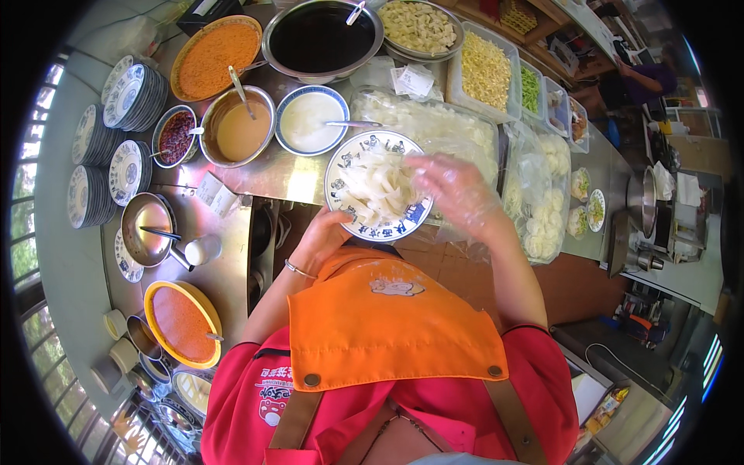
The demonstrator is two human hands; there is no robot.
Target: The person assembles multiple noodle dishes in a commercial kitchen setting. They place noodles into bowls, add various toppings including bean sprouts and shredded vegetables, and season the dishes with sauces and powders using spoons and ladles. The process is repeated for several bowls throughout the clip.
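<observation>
My left hand grips the lower left rim of a white plate with a blue pattern along its edge. A pile of white, wide flat noodles lies on the plate. Over the plate's right side is my right hand, in a clear plastic glove. Its fingers are slightly blurred, loosely apart at the edge of the noodles, and I see nothing held in them. Just beyond the plate, a tray of similar pale noodles lies under clear plastic.
Behind the plate stand a bowl of white liquid, a bowl of tan sauce and a large pan of dark liquid. Plate stacks are at the left. A container of pale coiled portions and a bin of sprouts stand right.
</observation>
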